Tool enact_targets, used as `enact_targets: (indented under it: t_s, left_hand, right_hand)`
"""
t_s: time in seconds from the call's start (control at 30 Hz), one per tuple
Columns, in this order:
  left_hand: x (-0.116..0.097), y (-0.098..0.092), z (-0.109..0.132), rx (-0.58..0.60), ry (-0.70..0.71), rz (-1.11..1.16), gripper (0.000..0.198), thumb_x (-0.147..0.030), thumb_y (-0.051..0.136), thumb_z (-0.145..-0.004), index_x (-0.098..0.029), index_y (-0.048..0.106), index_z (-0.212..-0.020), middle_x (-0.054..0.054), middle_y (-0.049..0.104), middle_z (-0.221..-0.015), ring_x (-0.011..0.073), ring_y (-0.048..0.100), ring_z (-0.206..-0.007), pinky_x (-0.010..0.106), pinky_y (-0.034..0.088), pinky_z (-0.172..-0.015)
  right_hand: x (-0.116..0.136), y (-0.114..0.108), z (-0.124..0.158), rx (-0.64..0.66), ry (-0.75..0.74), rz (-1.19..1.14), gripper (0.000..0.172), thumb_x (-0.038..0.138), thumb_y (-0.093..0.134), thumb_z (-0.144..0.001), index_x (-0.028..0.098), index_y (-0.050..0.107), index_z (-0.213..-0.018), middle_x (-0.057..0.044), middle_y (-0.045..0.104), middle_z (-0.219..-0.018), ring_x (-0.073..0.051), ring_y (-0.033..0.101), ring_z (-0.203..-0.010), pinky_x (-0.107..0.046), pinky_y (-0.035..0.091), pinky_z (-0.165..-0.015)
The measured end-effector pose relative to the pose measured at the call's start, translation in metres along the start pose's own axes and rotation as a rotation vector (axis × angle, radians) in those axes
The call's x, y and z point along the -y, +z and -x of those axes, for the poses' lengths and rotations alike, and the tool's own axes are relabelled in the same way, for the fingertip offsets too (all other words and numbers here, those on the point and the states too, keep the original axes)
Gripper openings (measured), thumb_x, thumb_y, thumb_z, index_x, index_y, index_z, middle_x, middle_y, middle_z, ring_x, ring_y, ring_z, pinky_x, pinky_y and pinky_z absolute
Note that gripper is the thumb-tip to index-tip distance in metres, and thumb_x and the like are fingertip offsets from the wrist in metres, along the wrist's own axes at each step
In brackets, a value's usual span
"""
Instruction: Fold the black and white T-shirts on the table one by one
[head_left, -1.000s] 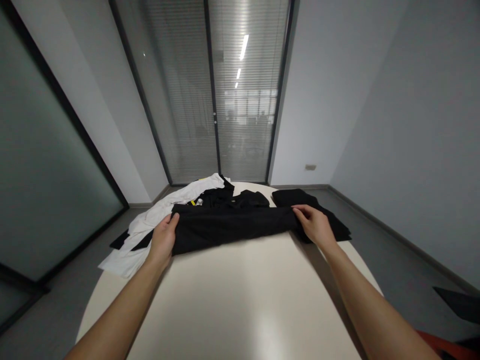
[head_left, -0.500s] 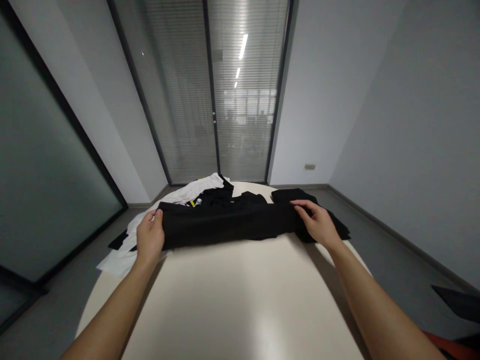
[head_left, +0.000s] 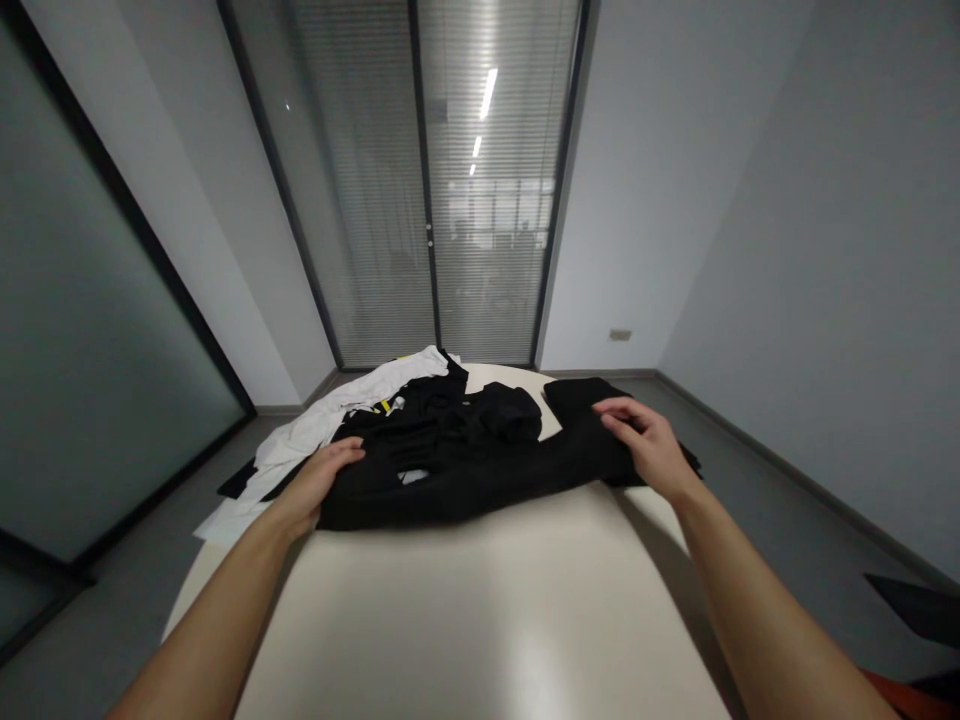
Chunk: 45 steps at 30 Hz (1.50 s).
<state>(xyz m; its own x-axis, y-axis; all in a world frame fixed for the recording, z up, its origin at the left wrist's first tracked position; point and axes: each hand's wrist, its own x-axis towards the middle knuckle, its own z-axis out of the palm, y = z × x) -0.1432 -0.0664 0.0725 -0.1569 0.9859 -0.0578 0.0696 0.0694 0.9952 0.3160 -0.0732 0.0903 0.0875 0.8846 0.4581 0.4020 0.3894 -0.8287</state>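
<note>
A long folded black garment (head_left: 469, 495) stretches across the table between my two hands. At its left end, my left hand (head_left: 319, 490) grips it, thumb underneath and out of sight, fingers over the cloth. My right hand (head_left: 646, 447) pinches the other end between thumb and fingers, a little higher. The strip sags toward the table and slants down to the left. Just behind it lie a crumpled black garment (head_left: 506, 410) and a white garment (head_left: 319, 425) in a loose heap. Folded black clothes (head_left: 581, 392) lie beside my right hand, partly covered by the held cloth.
The pale table (head_left: 457, 630) has a rounded edge and reflects light. Beyond it stands a glass partition with blinds (head_left: 360, 200). Grey walls rise on both sides. A dark object with a red part (head_left: 911, 690) shows at the lower right.
The black garment's left end has dropped and come nearer, so the strip now sags and slants. My left hand has turned palm down; my right hand has shifted slightly right.
</note>
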Motion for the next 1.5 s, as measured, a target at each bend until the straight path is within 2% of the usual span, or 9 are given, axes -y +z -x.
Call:
enact_targets:
  t_s: [0.17, 0.3, 0.43, 0.67, 0.87, 1.1, 1.3, 1.43, 1.5]
  left_hand:
    - [-0.001, -0.009, 0.016, 0.597, -0.190, -0.118, 0.019, -0.034, 0.072, -0.059, -0.019, 0.071, -0.072, 0.004, 0.070, -0.070, 0.0215, 0.065, -0.066, 0.030, 0.052, -0.061]
    - [-0.008, -0.007, 0.021, 0.815, -0.102, -0.110, 0.015, -0.029, 0.062, -0.061, -0.019, 0.070, -0.068, 0.007, 0.073, -0.078, 0.0233, 0.065, -0.072, 0.032, 0.051, -0.067]
    - [-0.007, -0.006, 0.020, 0.921, -0.126, -0.066, 0.013, -0.030, 0.061, -0.065, -0.020, 0.069, -0.070, 0.011, 0.077, -0.089, 0.0306, 0.069, -0.091, 0.039, 0.051, -0.083]
    - [0.003, -0.009, 0.020, 1.121, -0.197, -0.106, 0.023, -0.038, 0.068, -0.068, -0.015, 0.069, -0.070, 0.010, 0.076, -0.076, 0.0224, 0.069, -0.067, 0.025, 0.046, -0.055]
    - [-0.004, 0.003, 0.030, 1.395, -0.309, -0.123, 0.039, -0.053, 0.059, -0.091, -0.016, 0.072, -0.092, 0.001, 0.066, -0.051, 0.0221, 0.072, -0.069, 0.035, 0.055, -0.083]
    - [0.011, 0.015, 0.025, 1.288, -0.274, -0.362, 0.043, -0.050, 0.078, -0.081, -0.025, 0.072, -0.115, 0.006, 0.077, -0.111, 0.0147, 0.074, -0.087, 0.018, 0.053, -0.066]
    - [0.019, 0.028, 0.028, 1.286, -0.236, -0.383, 0.047, -0.044, 0.084, -0.073, -0.023, 0.072, -0.114, 0.006, 0.077, -0.106, 0.0146, 0.071, -0.076, 0.021, 0.052, -0.062]
    - [0.014, 0.044, 0.033, 0.965, 0.194, -0.541, 0.038, -0.038, 0.078, -0.079, -0.021, 0.072, -0.113, 0.008, 0.074, -0.113, 0.0206, 0.068, -0.100, 0.033, 0.053, -0.090]
    - [0.016, 0.051, 0.035, 0.825, 0.425, -0.700, 0.046, -0.036, 0.079, -0.078, -0.026, 0.069, -0.122, 0.008, 0.063, -0.137, 0.0269, 0.055, -0.129, 0.042, 0.040, -0.112]
  right_hand:
    - [0.009, -0.007, 0.009, 0.769, 0.270, -0.174, 0.037, 0.039, 0.073, -0.076, 0.018, 0.075, -0.107, -0.001, 0.066, -0.075, -0.013, 0.057, -0.065, -0.023, 0.043, -0.060]
    - [0.020, -0.003, 0.013, 1.070, 0.363, -0.101, 0.035, 0.030, 0.071, -0.075, 0.017, 0.078, -0.106, 0.002, 0.063, -0.067, -0.010, 0.053, -0.060, -0.021, 0.042, -0.060]
    - [0.024, 0.003, 0.014, 1.126, 0.407, 0.018, 0.032, 0.036, 0.076, -0.074, 0.017, 0.081, -0.099, 0.000, 0.068, -0.069, -0.012, 0.057, -0.062, -0.023, 0.047, -0.064]
    - [0.015, 0.011, 0.016, 1.176, 0.476, 0.067, 0.044, 0.055, 0.081, -0.069, 0.015, 0.081, -0.088, -0.002, 0.068, -0.070, -0.012, 0.057, -0.060, -0.023, 0.048, -0.061]
    - [0.013, 0.012, 0.015, 1.208, 0.445, 0.190, 0.051, 0.062, 0.080, -0.067, 0.013, 0.080, -0.079, -0.001, 0.066, -0.066, -0.011, 0.054, -0.064, -0.022, 0.042, -0.060]
    - [0.021, 0.019, 0.018, 1.275, 0.572, 0.090, 0.052, 0.061, 0.080, -0.068, 0.014, 0.075, -0.092, -0.005, 0.075, -0.079, -0.015, 0.069, -0.074, -0.021, 0.048, -0.064]
    - [0.017, 0.023, 0.018, 1.322, 0.642, 0.123, 0.058, 0.056, 0.082, -0.070, 0.015, 0.074, -0.109, -0.006, 0.075, -0.080, -0.013, 0.070, -0.071, -0.016, 0.046, -0.057]
    - [0.010, 0.026, 0.019, 1.248, 0.564, 0.025, 0.071, 0.048, 0.087, -0.065, 0.017, 0.067, -0.125, -0.005, 0.075, -0.090, -0.012, 0.069, -0.072, -0.016, 0.046, -0.057]
    - [0.007, 0.030, 0.020, 1.226, 0.544, 0.000, 0.079, 0.045, 0.089, -0.062, 0.018, 0.063, -0.131, -0.005, 0.075, -0.094, -0.012, 0.068, -0.075, -0.017, 0.047, -0.059]
